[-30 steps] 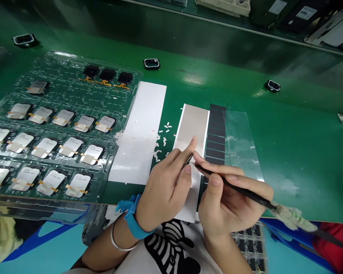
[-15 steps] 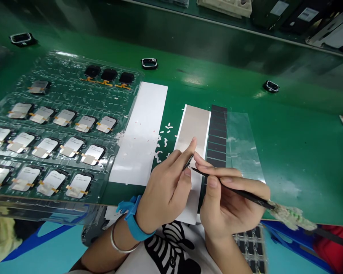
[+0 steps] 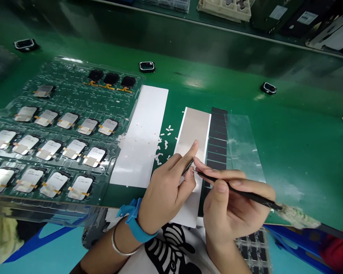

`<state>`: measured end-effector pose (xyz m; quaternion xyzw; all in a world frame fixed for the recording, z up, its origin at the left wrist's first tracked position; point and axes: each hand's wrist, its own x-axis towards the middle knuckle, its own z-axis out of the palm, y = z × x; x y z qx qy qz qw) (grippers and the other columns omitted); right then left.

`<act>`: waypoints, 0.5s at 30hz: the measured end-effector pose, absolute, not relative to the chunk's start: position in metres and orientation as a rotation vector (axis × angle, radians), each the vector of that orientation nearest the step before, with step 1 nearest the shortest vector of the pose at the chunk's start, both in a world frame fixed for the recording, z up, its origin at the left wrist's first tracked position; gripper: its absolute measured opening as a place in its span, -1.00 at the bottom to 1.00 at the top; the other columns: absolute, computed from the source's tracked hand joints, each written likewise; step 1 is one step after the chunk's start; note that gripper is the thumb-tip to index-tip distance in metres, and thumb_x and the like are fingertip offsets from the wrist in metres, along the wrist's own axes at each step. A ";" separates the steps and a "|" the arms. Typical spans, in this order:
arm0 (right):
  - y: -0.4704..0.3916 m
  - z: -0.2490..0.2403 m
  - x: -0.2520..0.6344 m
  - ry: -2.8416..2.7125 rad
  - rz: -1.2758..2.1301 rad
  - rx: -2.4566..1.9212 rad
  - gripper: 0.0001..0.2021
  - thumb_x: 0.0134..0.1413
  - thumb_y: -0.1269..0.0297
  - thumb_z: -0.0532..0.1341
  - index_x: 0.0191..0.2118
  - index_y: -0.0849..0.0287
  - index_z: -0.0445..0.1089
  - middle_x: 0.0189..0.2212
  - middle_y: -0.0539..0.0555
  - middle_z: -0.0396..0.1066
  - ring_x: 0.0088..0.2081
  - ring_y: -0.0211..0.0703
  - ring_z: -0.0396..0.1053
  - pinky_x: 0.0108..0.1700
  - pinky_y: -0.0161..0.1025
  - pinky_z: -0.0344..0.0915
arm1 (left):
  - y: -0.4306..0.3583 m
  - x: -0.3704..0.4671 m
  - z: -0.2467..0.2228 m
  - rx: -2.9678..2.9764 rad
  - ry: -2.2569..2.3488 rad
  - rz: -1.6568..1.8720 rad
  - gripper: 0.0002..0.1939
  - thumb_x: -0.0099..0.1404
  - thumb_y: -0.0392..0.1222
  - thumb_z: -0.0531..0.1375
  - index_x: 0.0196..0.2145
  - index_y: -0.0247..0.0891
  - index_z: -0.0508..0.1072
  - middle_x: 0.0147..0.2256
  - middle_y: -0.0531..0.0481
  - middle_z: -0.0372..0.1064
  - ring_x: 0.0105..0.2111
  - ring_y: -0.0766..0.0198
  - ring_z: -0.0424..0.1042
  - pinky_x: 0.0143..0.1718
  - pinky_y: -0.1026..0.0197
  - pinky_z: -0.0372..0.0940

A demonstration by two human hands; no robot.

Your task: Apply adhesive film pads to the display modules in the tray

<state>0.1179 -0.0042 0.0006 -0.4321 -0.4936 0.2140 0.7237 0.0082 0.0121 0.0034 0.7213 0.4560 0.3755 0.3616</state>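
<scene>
My left hand (image 3: pixel 168 190), with a blue strap and a bangle at its wrist, is closed on a small flat black part (image 3: pixel 188 167). Only a dark edge of that part shows; fingers hide the rest. Black tweezers (image 3: pixel 246 195) with a fine metal tip and a cloth-like wrapping near the rear are gripped in my right hand (image 3: pixel 237 205). Their tip is at my left thumb, close beside the black part. Both hands are above a beige and white sheet (image 3: pixel 194 127), the fingertips nearly meeting.
To the left lies a clear tray (image 3: pixel 103 190) of several small screen modules (image 3: pixel 80 187). White paper (image 3: pixel 143 125) with scraps (image 3: pixel 165 144) lies beside it. Right of the beige sheet are a black label strip (image 3: pixel 218 133) and clear film (image 3: pixel 246 144). Watch frames (image 3: pixel 146 67) stand farther back.
Both hands have shifted slightly right in the view, still close together with the tweezers tip at the left thumb. The view itself has moved a little. Both grips look the same.
</scene>
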 end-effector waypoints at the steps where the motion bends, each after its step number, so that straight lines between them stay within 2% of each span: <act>1: -0.004 0.000 0.118 -1.102 0.470 -0.944 -0.75 0.13 0.62 0.19 -0.16 0.14 0.26 -0.35 0.01 0.49 -0.30 -0.20 0.54 -0.19 -0.08 0.62 | 0.012 0.008 0.003 1.866 1.177 0.970 -0.48 0.48 -0.28 -0.07 0.35 -0.11 0.08 -0.36 0.04 0.24 -0.48 0.34 0.19 -0.49 0.29 0.15; 6: -0.007 -0.003 0.120 -1.164 0.470 -0.868 -0.68 0.07 0.72 0.18 -0.13 0.20 0.27 -0.32 0.04 0.49 -0.19 -0.07 0.56 -0.07 0.09 0.60 | 0.011 0.007 0.003 1.862 1.169 0.968 -0.46 0.46 -0.31 -0.07 0.36 -0.23 0.06 -0.36 0.03 0.22 -0.44 0.33 0.21 -0.47 0.28 0.18; 12: -0.016 -0.006 0.124 -1.206 0.527 -1.025 -0.71 0.11 0.68 0.20 -0.15 0.16 0.26 -0.21 0.07 0.52 -0.12 -0.03 0.57 -0.11 -0.04 0.62 | 0.012 0.008 0.002 1.852 1.173 0.950 -0.46 0.46 -0.32 -0.07 0.36 -0.30 0.06 -0.36 0.04 0.21 -0.44 0.33 0.21 -0.45 0.27 0.18; 15: -0.018 -0.007 0.125 -1.232 0.513 -1.061 -0.75 0.14 0.62 0.21 -0.16 0.15 0.27 -0.21 0.07 0.52 -0.11 -0.02 0.56 -0.09 0.00 0.62 | 0.012 0.008 0.002 1.857 1.181 0.949 -0.46 0.46 -0.32 -0.07 0.36 -0.31 0.06 -0.35 0.03 0.22 -0.42 0.32 0.23 -0.43 0.27 0.18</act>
